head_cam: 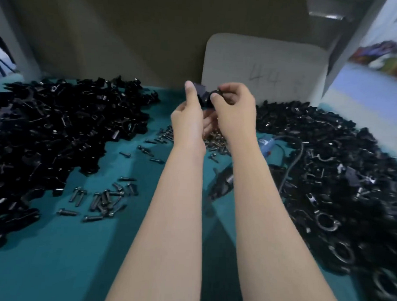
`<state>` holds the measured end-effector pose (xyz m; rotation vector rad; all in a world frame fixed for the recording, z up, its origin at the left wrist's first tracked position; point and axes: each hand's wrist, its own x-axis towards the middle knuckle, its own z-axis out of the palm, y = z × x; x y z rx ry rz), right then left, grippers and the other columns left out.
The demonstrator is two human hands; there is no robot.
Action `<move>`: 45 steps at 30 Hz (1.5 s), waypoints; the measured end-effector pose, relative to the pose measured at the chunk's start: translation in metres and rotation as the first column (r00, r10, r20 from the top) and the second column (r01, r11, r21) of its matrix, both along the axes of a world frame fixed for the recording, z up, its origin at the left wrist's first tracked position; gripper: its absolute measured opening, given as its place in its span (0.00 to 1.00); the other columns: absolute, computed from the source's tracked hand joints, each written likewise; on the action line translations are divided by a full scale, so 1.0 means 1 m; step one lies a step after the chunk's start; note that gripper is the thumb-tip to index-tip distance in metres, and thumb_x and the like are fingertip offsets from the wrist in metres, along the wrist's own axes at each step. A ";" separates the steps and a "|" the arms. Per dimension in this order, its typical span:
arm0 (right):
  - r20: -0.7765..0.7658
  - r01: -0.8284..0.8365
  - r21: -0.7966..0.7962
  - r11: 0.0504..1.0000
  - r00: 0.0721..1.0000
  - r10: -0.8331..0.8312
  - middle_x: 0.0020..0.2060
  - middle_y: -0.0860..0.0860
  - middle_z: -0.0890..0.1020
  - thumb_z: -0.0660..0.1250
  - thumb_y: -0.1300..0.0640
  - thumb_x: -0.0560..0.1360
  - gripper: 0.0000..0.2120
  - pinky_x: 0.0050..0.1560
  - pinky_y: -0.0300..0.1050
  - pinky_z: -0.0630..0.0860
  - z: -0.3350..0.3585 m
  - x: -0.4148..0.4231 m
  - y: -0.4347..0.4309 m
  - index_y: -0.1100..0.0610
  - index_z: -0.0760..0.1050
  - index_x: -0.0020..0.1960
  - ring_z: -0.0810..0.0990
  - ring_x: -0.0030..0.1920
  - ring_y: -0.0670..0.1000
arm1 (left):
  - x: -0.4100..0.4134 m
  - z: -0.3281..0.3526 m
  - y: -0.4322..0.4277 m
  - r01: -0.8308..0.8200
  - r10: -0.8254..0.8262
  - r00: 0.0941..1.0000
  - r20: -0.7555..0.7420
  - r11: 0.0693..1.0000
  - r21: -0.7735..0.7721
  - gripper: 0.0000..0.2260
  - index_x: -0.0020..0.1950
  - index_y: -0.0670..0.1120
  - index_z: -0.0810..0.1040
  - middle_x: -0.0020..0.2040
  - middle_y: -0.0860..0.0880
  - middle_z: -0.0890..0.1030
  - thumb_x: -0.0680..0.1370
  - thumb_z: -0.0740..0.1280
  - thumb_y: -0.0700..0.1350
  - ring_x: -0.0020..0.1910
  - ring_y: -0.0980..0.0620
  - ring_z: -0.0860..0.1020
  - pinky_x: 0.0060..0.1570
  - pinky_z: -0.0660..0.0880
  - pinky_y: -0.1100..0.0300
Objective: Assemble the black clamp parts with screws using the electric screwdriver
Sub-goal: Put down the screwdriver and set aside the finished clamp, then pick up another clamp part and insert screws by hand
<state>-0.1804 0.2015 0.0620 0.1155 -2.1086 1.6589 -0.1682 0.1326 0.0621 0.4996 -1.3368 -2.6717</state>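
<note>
Holds the black clamp part (203, 94) in a two-handed grip: left hand (189, 114) with thumb upright against its left end, right hand (236, 106) pinching the right end between thumb and forefinger. Keeps it raised above a small heap of screws (216, 140), long axis roughly left to right, detail blurred. Leaves open teal counter (54, 258) only in the lane between the left pile of black parts (58, 127) and the right pile (327, 168) — loose screws (106, 196) scattered there. Faces a grey card (263, 62) marked 44, leaning at the dim back wall.
</note>
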 end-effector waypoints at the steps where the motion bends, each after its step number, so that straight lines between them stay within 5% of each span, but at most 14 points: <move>1: 0.009 0.020 0.035 0.999 1.000 -0.020 0.46 0.49 0.80 0.65 0.63 0.73 0.09 0.55 0.51 0.76 -0.001 0.002 0.015 0.49 0.72 0.45 0.80 0.50 0.50 | -0.002 0.002 0.014 0.027 -0.027 1.000 0.002 1.000 -0.011 0.19 0.46 0.44 0.73 0.34 0.45 0.81 0.78 0.64 0.61 0.23 0.52 0.78 0.24 0.74 0.63; 4: 0.072 0.051 -0.001 0.999 0.996 -0.051 0.44 0.52 0.82 0.63 0.65 0.73 0.10 0.54 0.53 0.78 -0.004 0.001 0.050 0.50 0.74 0.43 0.80 0.46 0.52 | -0.008 0.002 0.051 0.087 -0.088 0.996 -0.006 0.995 -0.045 0.14 0.45 0.44 0.73 0.35 0.46 0.80 0.77 0.68 0.54 0.30 0.52 0.81 0.29 0.76 0.62; 7: 0.135 0.238 -0.054 0.970 0.964 -0.229 0.47 0.51 0.82 0.61 0.63 0.75 0.10 0.52 0.45 0.76 -0.011 -0.011 0.075 0.56 0.80 0.49 0.79 0.49 0.50 | -0.020 -0.006 0.080 0.071 -0.071 0.997 0.000 0.997 -0.036 0.09 0.56 0.39 0.76 0.54 0.39 0.81 0.79 0.67 0.42 0.52 0.42 0.81 0.48 0.80 0.53; 10: 0.256 0.370 0.218 0.903 0.871 -0.419 0.62 0.54 0.76 0.57 0.62 0.76 0.18 0.61 0.44 0.68 -0.025 -0.038 0.096 0.54 0.75 0.63 0.72 0.64 0.55 | -0.032 -0.012 0.094 0.075 -0.075 0.997 -0.001 0.997 0.010 0.11 0.61 0.37 0.73 0.52 0.40 0.78 0.80 0.65 0.40 0.43 0.48 0.79 0.47 0.80 0.59; 13: 0.424 0.233 0.506 0.830 0.771 -0.475 0.72 0.59 0.65 0.58 0.56 0.78 0.22 0.75 0.54 0.50 -0.036 -0.063 0.101 0.48 0.66 0.71 0.55 0.75 0.60 | -0.047 -0.015 0.103 0.055 -0.055 0.998 0.006 0.998 0.015 0.06 0.56 0.39 0.72 0.46 0.46 0.74 0.80 0.65 0.38 0.38 0.53 0.77 0.41 0.79 0.64; 16: 0.481 0.157 0.586 0.795 0.722 -0.497 0.74 0.62 0.58 0.56 0.49 0.80 0.20 0.74 0.60 0.40 -0.046 -0.084 0.095 0.48 0.66 0.71 0.46 0.76 0.61 | -0.063 -0.015 0.107 0.033 -0.032 0.999 -0.015 0.998 0.049 0.10 0.62 0.37 0.73 0.54 0.44 0.77 0.80 0.62 0.33 0.44 0.51 0.78 0.44 0.78 0.64; 18: 0.523 0.119 0.619 0.776 0.675 -0.521 0.75 0.62 0.56 0.56 0.48 0.79 0.21 0.73 0.62 0.41 -0.047 -0.096 0.094 0.50 0.68 0.70 0.48 0.75 0.62 | -0.070 -0.014 0.107 0.014 -0.012 1.000 -0.027 0.997 0.080 0.13 0.64 0.36 0.74 0.59 0.41 0.78 0.80 0.61 0.31 0.47 0.51 0.77 0.43 0.77 0.65; 22: 0.584 0.099 0.623 0.776 0.601 -0.546 0.73 0.57 0.57 0.61 0.47 0.75 0.21 0.67 0.57 0.56 -0.044 -0.108 0.099 0.52 0.71 0.66 0.57 0.70 0.60 | -0.073 -0.015 0.104 0.051 -0.046 0.998 -0.031 0.981 0.190 0.04 0.51 0.37 0.78 0.40 0.48 0.76 0.79 0.63 0.33 0.38 0.61 0.77 0.40 0.75 0.73; 25: 0.571 0.126 0.617 0.777 0.607 -0.552 0.73 0.55 0.58 0.61 0.45 0.76 0.21 0.66 0.56 0.57 -0.047 -0.113 0.103 0.53 0.71 0.66 0.59 0.70 0.59 | -0.070 -0.013 0.099 0.104 -0.111 0.994 -0.002 0.925 0.365 0.05 0.53 0.36 0.77 0.49 0.43 0.76 0.79 0.64 0.32 0.59 0.48 0.78 0.60 0.75 0.62; 29: 0.566 0.166 0.570 0.805 0.631 -0.531 0.71 0.55 0.63 0.61 0.44 0.77 0.23 0.66 0.56 0.58 -0.046 -0.115 0.106 0.55 0.70 0.67 0.61 0.69 0.58 | -0.066 -0.009 0.094 0.158 -0.200 0.980 0.015 0.816 0.556 0.14 0.65 0.35 0.73 0.67 0.35 0.70 0.80 0.63 0.33 0.64 0.39 0.74 0.59 0.76 0.56; 35: 0.419 0.409 0.505 0.760 0.654 -0.630 0.69 0.57 0.65 0.60 0.53 0.78 0.18 0.66 0.53 0.60 -0.040 -0.107 0.108 0.59 0.70 0.65 0.62 0.69 0.59 | -0.061 -0.007 0.089 0.227 -0.314 0.949 0.003 0.694 0.684 0.12 0.64 0.36 0.72 0.68 0.36 0.69 0.80 0.61 0.32 0.62 0.44 0.78 0.50 0.76 0.66; 39: 0.306 0.493 0.149 0.857 0.801 -0.514 0.60 0.59 0.76 0.59 0.58 0.79 0.12 0.57 0.46 0.72 -0.020 -0.093 0.108 0.63 0.73 0.59 0.76 0.58 0.57 | -0.049 -0.009 0.084 0.202 -0.298 0.954 0.015 0.682 0.702 0.13 0.64 0.35 0.72 0.63 0.38 0.73 0.80 0.62 0.33 0.61 0.44 0.77 0.49 0.77 0.64; 41: 0.267 0.416 -0.088 0.905 0.885 -0.381 0.51 0.58 0.80 0.62 0.62 0.77 0.04 0.56 0.46 0.75 -0.010 -0.077 0.102 0.60 0.72 0.52 0.80 0.51 0.56 | -0.039 -0.009 0.079 0.170 -0.268 0.963 0.034 0.698 0.696 0.08 0.59 0.34 0.73 0.62 0.37 0.73 0.80 0.62 0.33 0.62 0.44 0.76 0.51 0.77 0.65; 45: 0.208 0.178 -0.380 0.908 0.973 -0.104 0.42 0.51 0.74 0.65 0.69 0.74 0.12 0.56 0.52 0.78 -0.006 -0.028 0.078 0.58 0.65 0.52 0.80 0.40 0.48 | -0.008 -0.007 0.063 0.113 -0.197 0.979 0.049 0.729 0.676 0.04 0.50 0.37 0.76 0.63 0.38 0.75 0.80 0.62 0.33 0.63 0.43 0.75 0.54 0.77 0.61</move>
